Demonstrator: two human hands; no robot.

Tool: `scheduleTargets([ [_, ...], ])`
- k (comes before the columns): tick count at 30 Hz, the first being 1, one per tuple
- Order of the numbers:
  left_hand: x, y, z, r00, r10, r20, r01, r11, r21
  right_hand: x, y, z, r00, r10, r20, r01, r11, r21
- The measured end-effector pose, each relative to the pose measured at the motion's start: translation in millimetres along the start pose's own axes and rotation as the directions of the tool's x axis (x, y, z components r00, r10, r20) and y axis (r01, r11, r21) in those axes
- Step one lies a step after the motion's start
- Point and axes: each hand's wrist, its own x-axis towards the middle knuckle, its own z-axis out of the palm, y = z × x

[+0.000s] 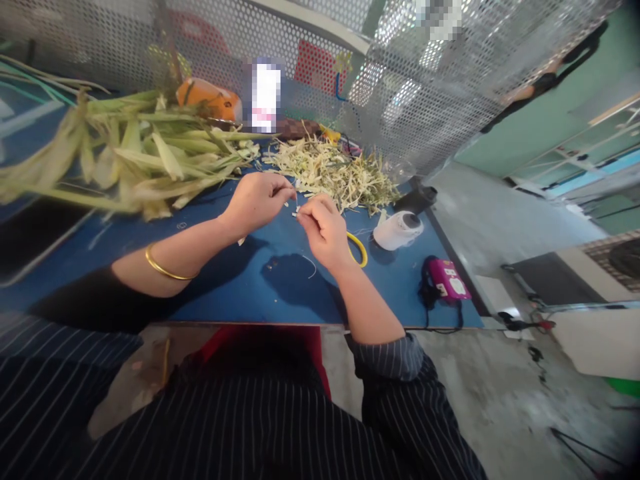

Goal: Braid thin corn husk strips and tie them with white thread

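My left hand (pixel 260 203) is closed in a pinch, thumb against forefinger, over the middle of the blue table. Close beside it, my right hand (pixel 325 230) also pinches. Between their fingertips runs a thin white thread (pixel 297 198), with a tiny pale piece at the right fingertips that is too small to name. Behind the hands lies a heap of shredded dry husk strips (pixel 335 170). Under the right wrist shows a yellow loop handle (pixel 359 250), the rest of it hidden. A white thread cone (pixel 397 231) lies to the right.
Long greenish husks (pixel 145 157) are piled at the left. A magenta box (pixel 447 279) with a black cord sits near the table's (pixel 240 293) right edge. Behind stands a perforated metal screen (pixel 280 40), with an orange object (pixel 209 100) before it. A loose thread (pixel 311 265) lies in front.
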Motion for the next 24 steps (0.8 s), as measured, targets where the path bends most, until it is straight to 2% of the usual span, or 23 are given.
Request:
scheduleTargets([
  [2,0,-2,2.0,1.000,0.004,0.024,-0.005,1.000,0.017,-2,-6,0,0.997,-0.080,0.007,0.080,0.996,0.034],
  [4,0,-3,3.9,1.000,0.011,0.026,-0.012,1.000,0.020,-2,-9,0,0.994,-0.096,0.056,0.092,0.993,0.077],
  [9,-2,-5,8.8,0.998,0.059,0.028,-0.062,0.990,0.123,-3,-13,2,0.979,-0.152,0.137,0.151,0.988,0.021],
  [11,-3,-6,10.5,0.991,0.115,0.075,-0.130,0.960,0.248,-2,-13,0,0.982,-0.110,0.153,0.101,0.993,0.063],
  [13,-4,-6,11.0,0.972,0.156,0.176,-0.213,0.899,0.382,-1,-11,-5,0.990,0.022,0.139,-0.046,0.985,0.169],
  [14,-4,-6,10.6,0.951,0.170,0.257,-0.270,0.865,0.423,0,-9,-8,0.986,0.107,0.129,-0.136,0.961,0.243],
  [16,-5,-3,8.4,0.872,0.203,0.446,-0.395,0.829,0.395,3,-3,-15,0.954,0.266,0.142,-0.301,0.866,0.400],
  [18,-5,1,4.4,0.770,0.265,0.580,-0.457,0.864,0.211,5,6,-20,0.904,0.375,0.206,-0.425,0.733,0.532],
  [19,-5,3,2.0,0.735,0.312,0.602,-0.445,0.892,0.082,7,10,-22,0.877,0.411,0.248,-0.474,0.660,0.583],
  [20,-5,5,-0.5,0.720,0.359,0.594,-0.412,0.910,-0.050,8,15,-23,0.851,0.439,0.287,-0.514,0.588,0.624],
  [21,-4,7,-2.8,0.728,0.397,0.559,-0.374,0.913,-0.162,8,19,-24,0.828,0.463,0.318,-0.544,0.521,0.658],
  [22,-4,9,-4.8,0.758,0.411,0.506,-0.339,0.912,-0.232,9,22,-23,0.810,0.483,0.332,-0.559,0.465,0.687],
  [24,-3,10,-7.0,0.865,0.356,0.354,-0.275,0.926,-0.259,10,26,-19,0.790,0.515,0.334,-0.563,0.390,0.729],
])
